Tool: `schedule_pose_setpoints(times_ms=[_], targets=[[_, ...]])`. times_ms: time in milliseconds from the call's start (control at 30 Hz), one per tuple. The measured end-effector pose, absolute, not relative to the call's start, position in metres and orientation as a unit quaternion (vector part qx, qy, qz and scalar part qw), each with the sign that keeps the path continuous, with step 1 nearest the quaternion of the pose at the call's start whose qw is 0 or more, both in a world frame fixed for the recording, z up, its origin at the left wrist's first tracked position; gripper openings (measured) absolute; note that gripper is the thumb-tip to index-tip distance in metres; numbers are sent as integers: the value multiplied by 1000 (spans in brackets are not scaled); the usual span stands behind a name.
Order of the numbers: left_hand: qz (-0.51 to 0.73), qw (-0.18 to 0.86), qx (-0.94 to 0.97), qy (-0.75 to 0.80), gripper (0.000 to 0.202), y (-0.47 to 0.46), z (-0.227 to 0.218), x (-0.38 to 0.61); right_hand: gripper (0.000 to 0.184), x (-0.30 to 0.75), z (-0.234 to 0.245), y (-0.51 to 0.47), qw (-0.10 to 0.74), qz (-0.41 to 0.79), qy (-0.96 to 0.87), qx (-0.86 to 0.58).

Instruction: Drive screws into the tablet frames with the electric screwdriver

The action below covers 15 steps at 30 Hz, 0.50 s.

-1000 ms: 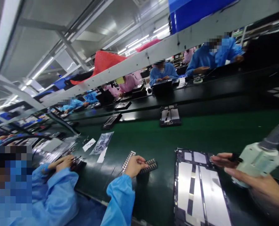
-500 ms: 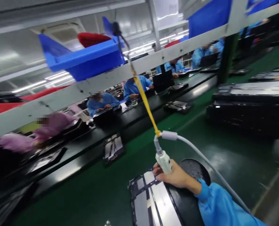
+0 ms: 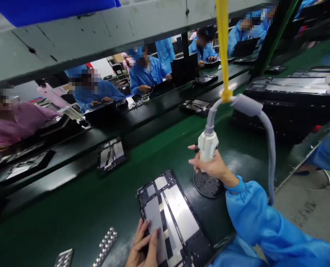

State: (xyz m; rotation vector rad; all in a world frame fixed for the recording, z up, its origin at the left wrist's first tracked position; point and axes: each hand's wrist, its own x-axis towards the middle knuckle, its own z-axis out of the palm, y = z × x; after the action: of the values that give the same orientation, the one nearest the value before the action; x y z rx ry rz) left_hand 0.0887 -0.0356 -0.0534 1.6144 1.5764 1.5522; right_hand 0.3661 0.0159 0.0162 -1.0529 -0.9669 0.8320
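Note:
My right hand (image 3: 211, 166) grips a white electric screwdriver (image 3: 207, 145) that hangs from a yellow strap (image 3: 222, 48) with a grey cable (image 3: 267, 133). The tool's tip points down over a round black mesh dish (image 3: 206, 184). My left hand (image 3: 144, 244) rests flat on the near left edge of a black tablet frame with silver panels (image 3: 172, 215) lying on the green belt (image 3: 70, 207).
Two small strips of parts (image 3: 106, 241) lie on the belt at the near left. Another tablet frame (image 3: 111, 154) sits further back. Several people in blue and pink coats work across the black bench (image 3: 159, 107). Stacked black trays (image 3: 290, 89) stand at the right.
The view swung right and down. My right hand carried the screwdriver from the tablet frame's top edge to above the mesh dish. My left hand came into view on the frame.

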Motion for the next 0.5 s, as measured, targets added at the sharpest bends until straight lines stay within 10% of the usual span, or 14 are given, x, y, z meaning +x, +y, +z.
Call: schedule_pose_setpoints(times_ms=[500], targets=[[553, 185, 465, 666, 28, -29, -42, 105, 29, 382, 2, 30, 709, 297, -406, -494]])
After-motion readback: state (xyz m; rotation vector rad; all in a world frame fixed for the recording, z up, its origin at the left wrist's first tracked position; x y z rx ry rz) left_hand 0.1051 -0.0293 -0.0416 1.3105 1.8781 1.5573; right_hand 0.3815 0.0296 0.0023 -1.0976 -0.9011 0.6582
